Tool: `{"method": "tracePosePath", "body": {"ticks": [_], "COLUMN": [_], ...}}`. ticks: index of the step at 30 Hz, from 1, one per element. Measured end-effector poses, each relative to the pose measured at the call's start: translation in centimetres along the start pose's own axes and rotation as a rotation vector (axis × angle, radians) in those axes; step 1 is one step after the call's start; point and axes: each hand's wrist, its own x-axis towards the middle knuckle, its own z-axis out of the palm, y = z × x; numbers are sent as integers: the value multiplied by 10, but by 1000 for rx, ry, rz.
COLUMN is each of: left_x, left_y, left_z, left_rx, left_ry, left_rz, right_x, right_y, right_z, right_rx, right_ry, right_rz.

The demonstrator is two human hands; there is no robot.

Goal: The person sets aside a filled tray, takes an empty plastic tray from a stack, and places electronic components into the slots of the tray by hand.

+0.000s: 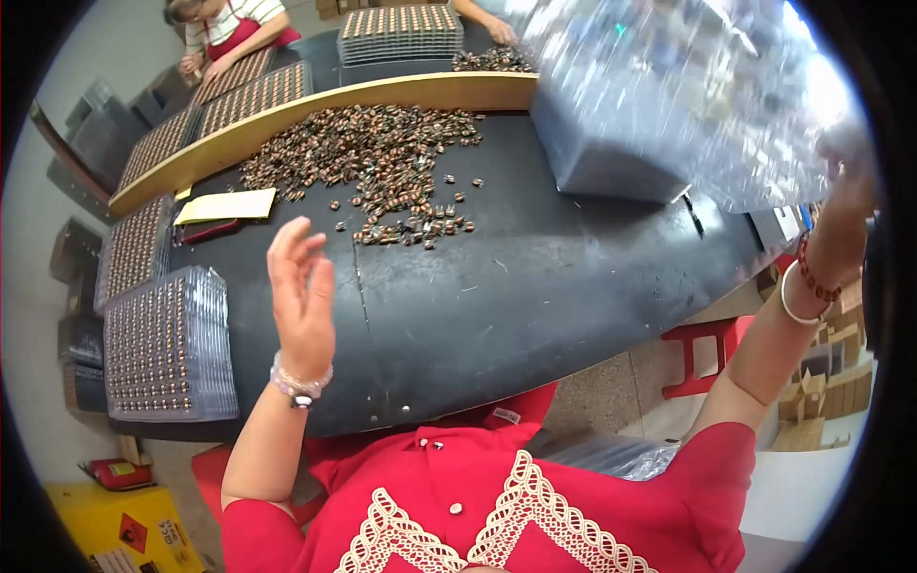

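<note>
My left hand (304,296) is raised above the dark table, fingers apart, holding nothing. A large heap of small copper-and-black coil-like parts (363,162) lies beyond it. At the far right my right hand (846,205) grips the edge of a clear plastic tray (764,158), which is tilted and smeared by motion and glare. Its fingertips are partly blurred. Below and left of that tray stands a stack of clear plastic trays (611,158). To the left of my left hand, a stack of filled trays (167,344) holds rows of the small parts.
A wooden strip (382,93) edges the far side of the table (497,315). Yellow paper (226,206) lies left of the heap. Beyond the strip, a person (234,33) works at filled trays, and another person's hand (499,29) touches parts. A red stool (693,358) stands right.
</note>
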Motion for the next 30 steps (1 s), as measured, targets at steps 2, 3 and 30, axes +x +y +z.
{"method": "tracePosePath", "body": {"ticks": [2, 3, 30], "left_x": [8, 8, 20], "left_y": [-5, -8, -133], "left_z": [-9, -18, -20], "left_rx": [-322, -558, 718], "left_ry": [76, 29, -130], "left_rz": [-137, -281, -19], "right_x": [-9, -13, -276], "right_y": [-39, -59, -125], "right_z": [40, 61, 255], "right_rx": [272, 404, 241], "right_ry": [-133, -203, -959], "right_rz": [187, 281, 168]}}
